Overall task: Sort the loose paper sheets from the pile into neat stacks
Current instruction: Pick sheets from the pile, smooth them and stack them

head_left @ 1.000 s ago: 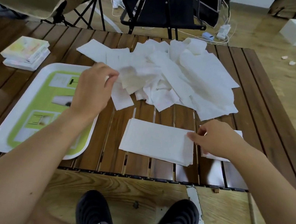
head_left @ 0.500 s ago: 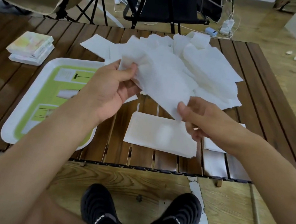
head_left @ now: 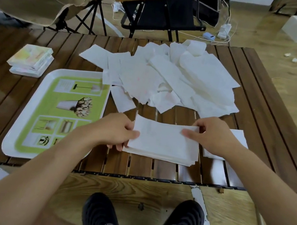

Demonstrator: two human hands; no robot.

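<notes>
Left hand (head_left: 119, 133): just left of centre frame, thumb on top and fingers beneath, pinching the left edge of a white sheet (head_left: 159, 135).
Right hand (head_left: 212, 136): just right of centre, thumb and fingers closed on the sheet's far right corner.
Sheet: held flat between both hands, slightly bowed, lying on or just above the stack (head_left: 156, 155).
Stack: centre frame, near the front edge of the desk (head_left: 260, 110), edges roughly squared.
Second stack (head_left: 240, 138): right of centre, partly hidden by the right hand.
Pile (head_left: 168, 78): upper centre of the frame, many white sheets overlapping at all angles.
Step in hand: probably laying one sheet on the stack and lining it up.
Next move: likely calls for matching corners with the sheets below, letting go with both hands, then reaching up-frame to the pile.
Progress: early, judging by how much of the pile remains.
Tray (head_left: 32, 105): left of centre, white rim, green printed base; nothing loose inside except one sheet from the pile overlapping its upper right corner.
Booklets (head_left: 29, 62): upper left, a small heap beside the tray.
</notes>
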